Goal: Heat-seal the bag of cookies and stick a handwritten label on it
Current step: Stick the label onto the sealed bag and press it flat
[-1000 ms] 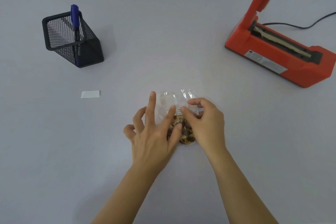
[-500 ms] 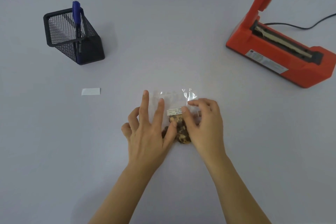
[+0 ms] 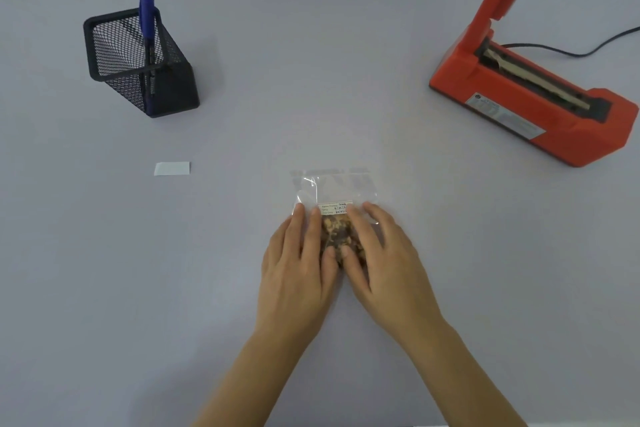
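Your clear bag of cookies lies flat, top edge away from you — a white label sits across its middle, seemingly handwritten. Your orange heat sealer stands well apart, arm raised.

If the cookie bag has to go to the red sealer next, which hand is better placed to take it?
Probably the right hand: it lies flat on the right side of the bag, and the sealer stands to the right, its arm raised. The left hand would have to cross over.
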Demonstrator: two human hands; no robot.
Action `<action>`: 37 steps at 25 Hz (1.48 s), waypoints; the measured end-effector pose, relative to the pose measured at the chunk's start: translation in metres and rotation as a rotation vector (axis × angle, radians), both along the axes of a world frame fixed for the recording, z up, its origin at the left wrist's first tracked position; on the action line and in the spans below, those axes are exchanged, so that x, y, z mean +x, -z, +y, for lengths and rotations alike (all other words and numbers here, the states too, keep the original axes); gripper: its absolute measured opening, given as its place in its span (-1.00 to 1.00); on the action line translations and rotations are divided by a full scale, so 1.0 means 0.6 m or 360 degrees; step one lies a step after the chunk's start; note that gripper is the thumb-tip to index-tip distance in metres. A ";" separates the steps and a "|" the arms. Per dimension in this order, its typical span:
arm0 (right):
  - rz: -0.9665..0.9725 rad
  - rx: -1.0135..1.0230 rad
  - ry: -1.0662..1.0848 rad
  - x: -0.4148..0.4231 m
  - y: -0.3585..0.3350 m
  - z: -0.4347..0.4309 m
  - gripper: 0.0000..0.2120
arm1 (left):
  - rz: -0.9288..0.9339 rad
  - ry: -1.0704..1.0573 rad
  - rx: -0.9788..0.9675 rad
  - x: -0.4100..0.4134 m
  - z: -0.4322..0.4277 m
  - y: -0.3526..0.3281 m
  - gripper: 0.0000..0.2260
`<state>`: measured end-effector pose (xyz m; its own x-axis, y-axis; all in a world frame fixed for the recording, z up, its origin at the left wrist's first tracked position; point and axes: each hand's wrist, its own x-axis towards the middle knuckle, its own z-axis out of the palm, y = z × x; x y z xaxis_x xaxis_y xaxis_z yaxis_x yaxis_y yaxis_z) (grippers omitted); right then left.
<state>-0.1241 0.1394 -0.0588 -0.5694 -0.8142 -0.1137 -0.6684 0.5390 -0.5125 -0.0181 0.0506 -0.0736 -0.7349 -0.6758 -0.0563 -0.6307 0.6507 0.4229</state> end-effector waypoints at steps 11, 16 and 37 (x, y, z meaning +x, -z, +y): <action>0.0063 0.0061 -0.0069 -0.013 -0.006 -0.007 -0.49 | -0.0033 -0.0078 -0.0030 -0.015 -0.007 -0.016 -0.58; 0.0036 0.0021 -0.0064 -0.015 -0.005 -0.007 -0.46 | -0.0022 -0.0101 0.0010 -0.018 -0.011 -0.019 -0.55; -0.0027 -0.0060 -0.0071 -0.021 -0.005 -0.005 -0.41 | -0.0078 0.0111 0.0087 -0.008 -0.036 -0.018 -0.51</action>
<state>-0.1366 0.1364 -0.0561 -0.5305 -0.8427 -0.0918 -0.6826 0.4889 -0.5432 -0.0230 0.0292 -0.0630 -0.7756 -0.6180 -0.1286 -0.6055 0.6707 0.4285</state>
